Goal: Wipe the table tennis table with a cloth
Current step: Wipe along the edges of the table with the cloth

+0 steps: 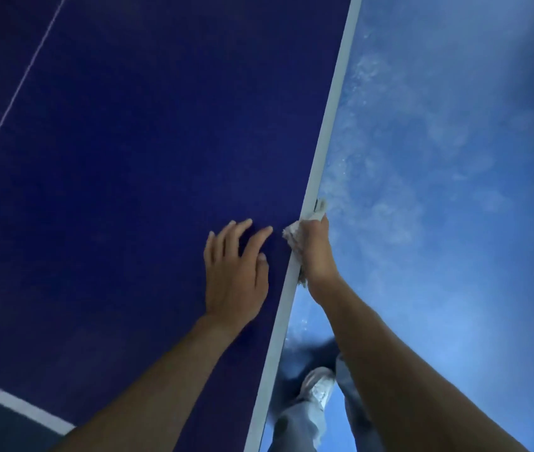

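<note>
Dark blue table tennis surface (pixel 128 158) fills the left and centre of the head view, tilted by the wide angle. A white edge band (pixel 334 102) runs diagonally from top right down to bottom centre and marks the surface's side. A thin white line (pixel 21 83) crosses the upper left. A broader white line (pixel 14 402) sits at bottom left, with a darker grey-blue area beyond it; cannot tell what that is.

Right of the edge band is a lighter blue floor (pixel 454 158) with pale, dusty-looking patches. Nothing else of the room shows.

Two bare forearms come in from the bottom: left forearm (pixel 161 380) over the surface, right forearm (pixel 389 353) over the floor side. Between them, below the edge, are blurred jeans (pixel 295 422) and a white shoe (pixel 319 386) on the floor.

Left hand (pixel 234 275) lies palm down on the blue surface just beside the edge band. Its fingers (pixel 260 238) are straight, slightly spread, and hold nothing.

Right hand (pixel 316 252) is at the edge band, back of the hand toward the camera. Its fingers (pixel 321 225) are curled tight and hold the cloth (pixel 292 234); the fingertips are hidden.

The cloth is whitish and crumpled, bunched under the right hand. It lies against the white edge band and pokes out onto the blue surface, above the hand and below the wrist. The two hands are near each other but apart.
</note>
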